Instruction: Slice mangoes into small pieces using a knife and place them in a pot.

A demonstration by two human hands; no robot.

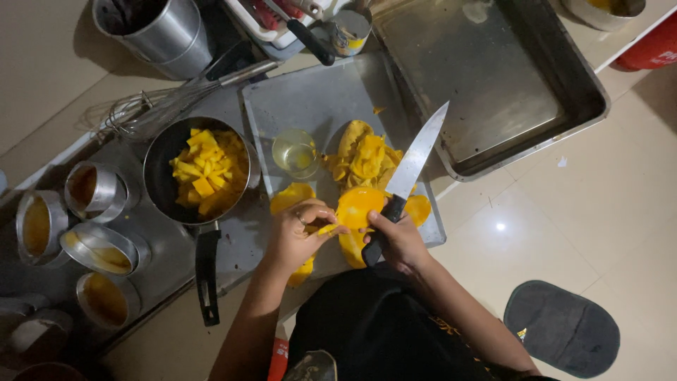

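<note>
My right hand (pixel 400 240) grips the black handle of a large kitchen knife (pixel 416 156), its blade pointing up and away. My left hand (pixel 296 233) pinches a strip of peel at the edge of a peeled orange mango piece (pixel 358 205), which sits between both hands. Both hands hover over a grey metal tray (pixel 310 99) used as a cutting surface. A heap of mango peels and pieces (pixel 363 159) lies just beyond the hands. A dark pan (pixel 159 169) full of yellow mango cubes (pixel 206 171) stands to the left.
A small glass (pixel 295 152) of clear liquid stands on the tray. Several round metal moulds (pixel 92 190) sit at the far left, a wire whisk (pixel 151 106) and steel pot (pixel 159 28) behind. A big empty baking tray (pixel 493 77) lies right; a grey mat (pixel 563 328) on the floor.
</note>
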